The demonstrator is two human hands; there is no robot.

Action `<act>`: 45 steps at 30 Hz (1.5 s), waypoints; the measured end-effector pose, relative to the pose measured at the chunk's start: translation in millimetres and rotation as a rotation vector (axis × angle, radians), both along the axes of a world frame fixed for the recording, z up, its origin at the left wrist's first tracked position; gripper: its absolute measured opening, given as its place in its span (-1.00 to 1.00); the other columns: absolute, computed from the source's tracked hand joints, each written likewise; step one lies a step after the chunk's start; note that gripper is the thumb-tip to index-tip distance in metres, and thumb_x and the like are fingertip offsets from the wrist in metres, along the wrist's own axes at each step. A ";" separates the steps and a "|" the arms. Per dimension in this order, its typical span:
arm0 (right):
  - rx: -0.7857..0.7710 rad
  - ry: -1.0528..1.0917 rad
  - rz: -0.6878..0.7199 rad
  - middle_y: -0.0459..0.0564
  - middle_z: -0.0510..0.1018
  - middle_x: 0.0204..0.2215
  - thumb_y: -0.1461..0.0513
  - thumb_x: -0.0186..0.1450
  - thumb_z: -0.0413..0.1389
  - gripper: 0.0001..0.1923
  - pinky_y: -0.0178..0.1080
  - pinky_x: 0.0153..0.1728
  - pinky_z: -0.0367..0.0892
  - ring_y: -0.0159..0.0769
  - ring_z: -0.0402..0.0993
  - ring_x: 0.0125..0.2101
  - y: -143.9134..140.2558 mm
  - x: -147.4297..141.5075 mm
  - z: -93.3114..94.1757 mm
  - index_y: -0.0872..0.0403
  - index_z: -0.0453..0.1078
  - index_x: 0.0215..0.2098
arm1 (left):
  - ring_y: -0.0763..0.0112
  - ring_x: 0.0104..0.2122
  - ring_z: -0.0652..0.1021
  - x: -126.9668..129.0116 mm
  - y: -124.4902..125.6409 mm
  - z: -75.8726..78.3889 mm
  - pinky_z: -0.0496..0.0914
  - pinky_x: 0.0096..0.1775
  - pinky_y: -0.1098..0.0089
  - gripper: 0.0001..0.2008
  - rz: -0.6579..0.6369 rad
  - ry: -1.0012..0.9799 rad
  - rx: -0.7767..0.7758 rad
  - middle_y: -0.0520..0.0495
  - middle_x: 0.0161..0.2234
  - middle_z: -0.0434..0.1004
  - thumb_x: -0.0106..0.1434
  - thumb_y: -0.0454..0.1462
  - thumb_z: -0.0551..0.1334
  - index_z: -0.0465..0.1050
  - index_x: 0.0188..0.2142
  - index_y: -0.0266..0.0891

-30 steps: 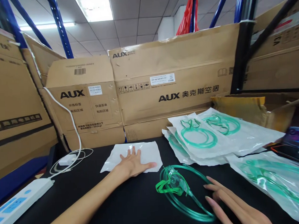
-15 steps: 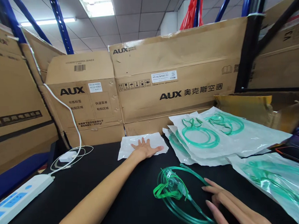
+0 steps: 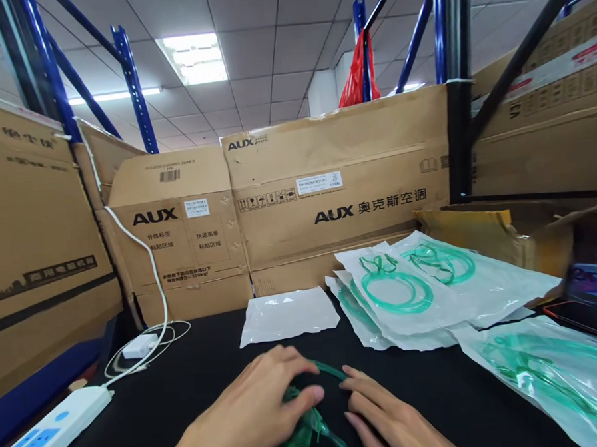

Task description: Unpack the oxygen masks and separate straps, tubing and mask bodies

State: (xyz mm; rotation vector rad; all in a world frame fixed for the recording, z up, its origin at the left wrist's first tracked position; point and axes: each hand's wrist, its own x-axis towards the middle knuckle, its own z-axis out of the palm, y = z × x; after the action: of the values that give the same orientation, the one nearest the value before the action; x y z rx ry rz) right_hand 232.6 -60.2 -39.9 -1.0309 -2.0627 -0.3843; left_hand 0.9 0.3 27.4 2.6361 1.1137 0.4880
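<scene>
Both hands rested on the green oxygen mask with tubing (image 3: 309, 431) at the near edge of the black table (image 3: 197, 382), roughly midway along that edge. The left hand (image 3: 260, 402) lay palm down over the left part of the coil, fingers (image 3: 307, 396) curled loosely over the green tubing and touching it; a closed grip could not be confirmed. The right hand (image 3: 389, 419) lay just beside it on the right, fingers (image 3: 359, 380) extended and slightly spread, tips resting against the arc of tubing that showed between the two hands. The mask body lay mostly beneath the left fingers, with a portion of clear-green plastic visible below them at the bottom of the view.

An empty white pouch (image 3: 288, 315) lay flat toward the far edge, well apart from the hands. A stack of sealed pouches (image 3: 407, 291) holding green tubing lay toward the far right corner, and another sealed pouch (image 3: 546, 370) lay along the right edge. A white power strip (image 3: 49, 423) occupied the left edge. Cardboard boxes (image 3: 337, 195) stood behind the far edge.
</scene>
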 end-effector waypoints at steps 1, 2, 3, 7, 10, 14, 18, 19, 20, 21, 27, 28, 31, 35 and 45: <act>0.012 -0.013 -0.005 0.05 0.64 -0.03 0.41 0.40 0.00 -0.74 -0.24 0.03 0.52 -0.11 0.55 0.07 6.1 -5.2 -0.8 0.07 0.47 -0.09 | 0.15 0.20 0.42 -7.7 -4.8 -5.0 0.31 0.21 0.17 -0.65 0.024 0.016 -0.004 -0.02 0.16 0.48 0.42 -0.03 0.17 0.47 0.13 0.01; 0.010 -0.020 -0.007 0.05 0.63 -0.03 0.41 0.38 0.03 -0.76 -0.19 0.06 0.51 -0.08 0.53 0.09 12.0 -10.5 -1.9 0.08 0.48 -0.12 | 0.11 0.22 0.40 -13.8 -8.1 -9.6 0.31 0.22 0.14 -0.64 0.047 0.031 -0.006 -0.04 0.17 0.46 0.42 -0.04 0.17 0.47 0.14 -0.01; -0.013 -0.022 0.000 0.05 0.63 -0.03 0.41 0.37 0.07 -0.81 -0.15 0.07 0.50 -0.06 0.53 0.08 17.2 -15.9 -3.0 0.08 0.49 -0.17 | 0.09 0.22 0.39 -18.3 -10.2 -13.2 0.31 0.22 0.12 -0.63 0.063 0.040 -0.009 -0.07 0.18 0.45 0.42 -0.05 0.17 0.47 0.14 -0.03; -0.260 -0.049 0.117 -0.02 0.61 -0.19 0.37 0.19 0.34 -0.82 -0.23 -0.12 0.57 -0.18 0.60 -0.16 26.6 -34.4 -6.3 0.07 0.47 -0.28 | 0.04 0.23 0.36 -23.2 -11.8 -15.8 0.25 0.25 0.07 -0.65 0.088 0.038 -0.079 -0.07 0.16 0.45 0.37 -0.05 0.24 0.51 0.09 -0.03; -0.385 -0.059 0.113 -0.07 0.57 -0.26 0.45 0.21 0.26 -0.79 -0.28 -0.20 0.54 -0.24 0.57 -0.22 22.5 -38.2 -7.1 0.06 0.44 -0.28 | -0.03 0.23 0.33 -20.8 -10.3 -7.5 0.19 0.24 0.01 -0.59 0.116 0.039 -0.193 -0.07 0.14 0.47 0.33 0.07 0.22 0.54 0.06 0.01; -0.290 0.042 0.082 -0.03 0.56 -0.19 0.39 0.34 0.11 -0.80 -0.28 -0.14 0.51 -0.22 0.54 -0.16 12.0 -31.7 -7.5 0.00 0.39 -0.13 | 0.14 -0.07 0.49 -16.4 -2.8 4.1 0.34 -0.03 0.25 -0.48 0.092 0.007 -0.313 -0.05 -0.20 0.58 0.39 0.17 0.02 0.61 -0.13 -0.07; -0.315 0.085 0.065 -0.06 0.54 -0.27 0.33 0.41 0.04 -0.88 -0.31 -0.19 0.49 -0.27 0.55 -0.24 8.2 -26.9 -5.8 -0.03 0.35 -0.17 | 0.43 -0.50 0.28 -10.0 6.5 5.0 0.14 -0.45 0.43 -0.40 -0.056 0.043 -0.500 0.09 -0.57 0.19 0.42 0.13 -0.05 0.43 -0.48 -0.23; -0.364 0.081 0.058 -0.08 0.53 -0.30 0.33 0.41 0.04 -0.89 -0.31 -0.21 0.49 -0.29 0.54 -0.28 8.5 -26.5 -5.6 -0.02 0.34 -0.20 | 0.46 -0.53 0.20 -8.5 7.6 4.0 0.08 -0.49 0.43 -0.43 -0.075 0.043 -0.540 0.11 -0.58 0.12 0.42 0.11 -0.03 0.34 -0.52 -0.23; -0.411 0.076 0.053 -0.09 0.52 -0.32 0.33 0.41 0.05 -0.89 -0.31 -0.22 0.49 -0.30 0.53 -0.30 9.0 -26.1 -5.9 -0.01 0.33 -0.23 | 0.47 -0.54 0.17 -7.2 8.0 3.0 0.05 -0.50 0.43 -0.46 -0.080 0.037 -0.567 0.12 -0.58 0.10 0.42 0.09 -0.01 0.28 -0.53 -0.23; -0.450 0.075 0.053 -0.10 0.52 -0.33 0.33 0.41 0.06 -0.90 -0.31 -0.21 0.49 -0.31 0.53 -0.31 9.4 -25.5 -6.9 -0.01 0.33 -0.25 | 0.48 -0.53 0.17 -6.1 7.9 2.0 0.05 -0.50 0.43 -0.49 -0.075 0.029 -0.576 0.12 -0.57 0.11 0.42 0.06 0.00 0.24 -0.53 -0.22; -0.344 0.130 0.136 -0.05 0.58 -0.06 0.23 0.41 0.13 -0.75 -0.32 0.02 0.44 -0.27 0.56 -0.05 5.5 -21.2 -20.4 -0.08 0.36 0.04 | 0.45 -0.49 0.28 -3.7 3.6 -1.3 0.14 -0.45 0.45 -0.60 -0.060 0.070 -0.576 0.11 -0.55 0.25 0.39 -0.06 0.05 0.35 -0.50 -0.21; -0.330 0.133 0.131 -0.05 0.58 -0.04 0.23 0.42 0.11 -0.77 -0.33 0.01 0.45 -0.27 0.56 -0.05 4.4 -21.4 -21.6 -0.09 0.37 0.04 | 0.44 -0.48 0.33 -4.1 2.6 -1.7 0.17 -0.43 0.45 -0.61 -0.050 0.078 -0.577 0.10 -0.53 0.31 0.39 -0.05 0.06 0.41 -0.46 -0.20; -0.321 0.135 0.089 -0.05 0.59 -0.07 0.23 0.45 0.07 -0.85 -0.33 0.00 0.46 -0.29 0.57 -0.07 2.2 -23.5 -21.4 -0.06 0.39 -0.03 | 0.38 -0.34 0.47 -7.3 -2.2 -3.1 0.28 -0.30 0.45 -0.63 -0.030 0.070 -0.535 0.06 -0.37 0.52 0.40 -0.05 0.06 0.54 -0.34 -0.16; -0.402 0.100 0.121 -0.07 0.57 -0.15 0.27 0.45 0.05 -0.90 -0.27 0.04 0.44 -0.29 0.55 -0.10 0.6 -25.2 -16.1 -0.04 0.38 -0.12 | 0.30 -0.07 0.50 -12.7 -11.5 -3.1 0.31 -0.07 0.40 -0.68 0.001 0.055 -0.483 0.11 -0.17 0.59 0.42 -0.06 0.06 0.57 -0.22 -0.03; -0.545 0.092 0.140 -0.08 0.52 -0.16 0.31 0.45 0.03 -0.87 -0.22 -0.01 0.40 -0.29 0.48 -0.11 -3.4 -27.1 -5.1 -0.03 0.36 -0.11 | 0.32 -0.02 0.48 -13.3 -24.8 -1.3 0.30 -0.01 0.41 -0.75 0.061 0.071 -0.473 0.13 -0.16 0.54 0.42 -0.08 0.08 0.51 -0.21 -0.02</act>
State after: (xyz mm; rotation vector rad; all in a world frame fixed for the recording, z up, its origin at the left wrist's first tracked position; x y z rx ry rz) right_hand 205.6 -63.6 -45.0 -1.1740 -2.1893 0.3119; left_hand -12.4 -24.5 26.1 2.2260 1.1638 0.1179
